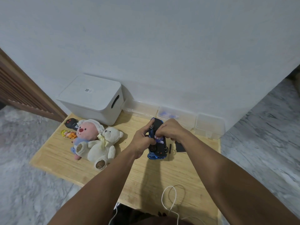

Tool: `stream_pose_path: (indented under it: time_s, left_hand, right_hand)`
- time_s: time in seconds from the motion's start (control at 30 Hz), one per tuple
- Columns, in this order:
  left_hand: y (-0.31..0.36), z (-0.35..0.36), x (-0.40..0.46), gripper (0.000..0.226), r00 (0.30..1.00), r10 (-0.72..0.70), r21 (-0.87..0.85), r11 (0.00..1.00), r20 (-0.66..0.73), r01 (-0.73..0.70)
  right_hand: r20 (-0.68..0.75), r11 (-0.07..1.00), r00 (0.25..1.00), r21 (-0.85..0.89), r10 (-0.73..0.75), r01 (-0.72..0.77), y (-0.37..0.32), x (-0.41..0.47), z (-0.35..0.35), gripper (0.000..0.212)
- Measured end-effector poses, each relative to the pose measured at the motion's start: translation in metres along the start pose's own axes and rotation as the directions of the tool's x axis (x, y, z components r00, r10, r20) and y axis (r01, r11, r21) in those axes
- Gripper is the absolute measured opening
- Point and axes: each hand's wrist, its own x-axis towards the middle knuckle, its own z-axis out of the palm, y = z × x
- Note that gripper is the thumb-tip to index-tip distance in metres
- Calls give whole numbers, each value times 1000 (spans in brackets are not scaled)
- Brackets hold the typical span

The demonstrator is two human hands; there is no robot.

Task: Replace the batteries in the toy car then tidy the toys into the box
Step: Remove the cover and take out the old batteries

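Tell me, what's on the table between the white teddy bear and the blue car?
Only the left hand gripping the toy car; beside the white teddy bear the head view shows bare table.

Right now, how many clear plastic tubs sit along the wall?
3, in a row right of the white box: left tub, middle tub behind the hands, right tub. More may be hidden.

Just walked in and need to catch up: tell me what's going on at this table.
A person is holding a blue toy car upside down over the wooden table. The left hand grips the car while the right hand works at the batteries in its open compartment. A dark flat piece, possibly the cover, lies beside it. The soft toys still lie out, and the white box is closed.
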Motion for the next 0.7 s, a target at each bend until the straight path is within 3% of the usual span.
stream_pose_path:
  time_s: [0.2, 0.33, 0.5, 0.7]
  left_hand:
    - [2, 7, -2, 93, 999, 40, 76, 996, -17, -38]
    - [2, 9, -4, 91, 998, 53, 119, 992, -20, -50]
    - [-4, 12, -6, 91, 999, 42, 97, 995, -17, -40]
    - [0, 6, -3, 91, 999, 13, 33, 999, -35, -12]
  right_hand:
    - [8, 998, 1000, -61, 15, -15, -7, -4, -5, 36]
    - [-30, 990, 999, -136, 30, -34, -12, -8, -3, 21]
    - [-44, 985, 999, -173, 21, -28, -10, -8, 0, 20]
    - [35, 945, 987, -286, -155, 158, -5, -4, -1, 21]
